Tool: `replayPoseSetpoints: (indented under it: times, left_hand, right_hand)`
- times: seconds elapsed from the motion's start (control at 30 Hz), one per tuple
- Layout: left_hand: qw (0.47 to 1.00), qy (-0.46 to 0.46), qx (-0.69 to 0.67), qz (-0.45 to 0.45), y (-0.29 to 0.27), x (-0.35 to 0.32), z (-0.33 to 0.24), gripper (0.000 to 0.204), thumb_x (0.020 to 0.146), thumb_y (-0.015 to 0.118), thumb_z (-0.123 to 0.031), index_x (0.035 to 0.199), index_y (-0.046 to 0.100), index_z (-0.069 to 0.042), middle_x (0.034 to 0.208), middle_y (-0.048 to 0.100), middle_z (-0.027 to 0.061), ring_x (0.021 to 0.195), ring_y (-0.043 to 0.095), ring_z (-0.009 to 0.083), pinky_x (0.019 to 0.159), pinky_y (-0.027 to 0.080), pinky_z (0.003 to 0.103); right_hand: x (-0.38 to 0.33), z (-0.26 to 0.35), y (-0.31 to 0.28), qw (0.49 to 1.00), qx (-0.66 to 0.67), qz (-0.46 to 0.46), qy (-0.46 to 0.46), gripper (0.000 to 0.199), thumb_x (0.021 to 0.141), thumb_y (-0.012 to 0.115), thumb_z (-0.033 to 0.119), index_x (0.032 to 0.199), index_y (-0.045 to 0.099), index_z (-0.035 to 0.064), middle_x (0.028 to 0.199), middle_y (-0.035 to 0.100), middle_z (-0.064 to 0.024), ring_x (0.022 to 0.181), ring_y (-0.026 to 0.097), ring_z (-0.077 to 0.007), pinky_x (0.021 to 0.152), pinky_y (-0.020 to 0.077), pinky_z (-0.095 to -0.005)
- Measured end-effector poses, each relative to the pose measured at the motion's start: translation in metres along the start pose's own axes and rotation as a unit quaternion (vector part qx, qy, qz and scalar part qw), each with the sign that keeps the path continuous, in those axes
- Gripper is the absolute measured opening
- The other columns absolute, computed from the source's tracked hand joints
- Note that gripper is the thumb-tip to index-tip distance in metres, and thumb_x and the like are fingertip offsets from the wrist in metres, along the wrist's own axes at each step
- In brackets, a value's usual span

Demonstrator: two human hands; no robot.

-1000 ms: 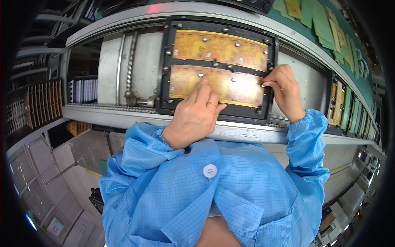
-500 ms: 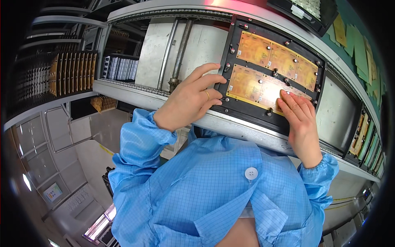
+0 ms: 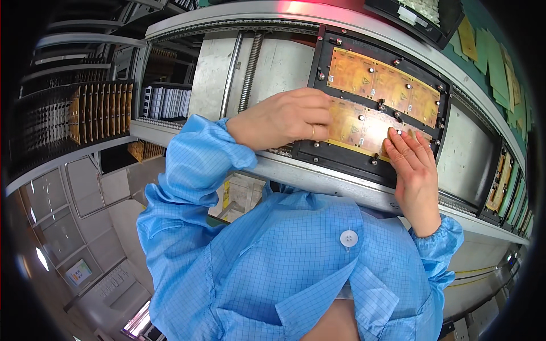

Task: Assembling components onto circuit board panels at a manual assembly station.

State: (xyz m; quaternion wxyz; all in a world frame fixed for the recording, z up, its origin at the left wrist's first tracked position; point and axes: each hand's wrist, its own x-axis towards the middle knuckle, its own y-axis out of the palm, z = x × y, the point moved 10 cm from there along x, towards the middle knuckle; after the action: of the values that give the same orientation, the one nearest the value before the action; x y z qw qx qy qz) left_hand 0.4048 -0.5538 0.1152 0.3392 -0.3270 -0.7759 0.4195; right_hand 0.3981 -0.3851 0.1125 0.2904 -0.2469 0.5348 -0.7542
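Note:
A black fixture frame (image 3: 341, 154) lies across the metal rails, holding two rows of amber circuit boards. The far board panel (image 3: 352, 73) is uncovered, with small metal posts and black clamps around it. On the near board panel (image 3: 346, 122), my right hand (image 3: 414, 165) lies with its fingers stretched over the right end. My left hand (image 3: 284, 119) is bent over the left end of this panel, fingers curled together. Whatever its fingertips hold or press there is hidden beneath them.
A metal rail (image 3: 341, 176) runs between my body and the fixture. Left of it are a threaded rod (image 3: 250, 71) and a rack of upright boards (image 3: 102, 113). Green and amber boards (image 3: 503, 187) stand in a rack at right. A black tray (image 3: 418, 20) sits beyond the far rail.
My left hand has moved right from the fixture's left edge onto the near board panel, and its spread fingers have curled together. My right hand stays in nearly the same place.

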Motion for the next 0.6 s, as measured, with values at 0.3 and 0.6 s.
replayPoseSetpoints:
  times: [0.3,0.6]
  left_hand:
    - [0.997,-0.073,0.012,-0.039,-0.009,-0.006,0.044,0.021,0.080,0.072,0.003,0.099,0.067,-0.004,0.107,0.066,0.0065,0.113,0.060,0.0291,0.099,0.050,0.041]
    - [0.972,-0.163,0.035,-0.166,-0.010,-0.005,0.042,0.017,0.081,0.075,-0.006,0.095,0.066,-0.004,0.096,0.062,0.0081,0.104,0.057,0.0311,0.094,0.044,0.041]
  right_hand:
    - [0.001,-0.001,-0.004,1.000,0.007,-0.024,0.007,0.049,0.073,0.060,-0.009,0.120,0.069,0.0010,0.132,0.066,-0.0094,0.123,0.059,-0.0308,0.116,0.0380,-0.0493]
    - [0.000,-0.006,0.000,0.999,0.023,-0.010,0.021,0.050,0.074,0.058,-0.011,0.122,0.069,0.0009,0.134,0.065,-0.0102,0.124,0.058,-0.0334,0.117,0.0360,-0.0514]
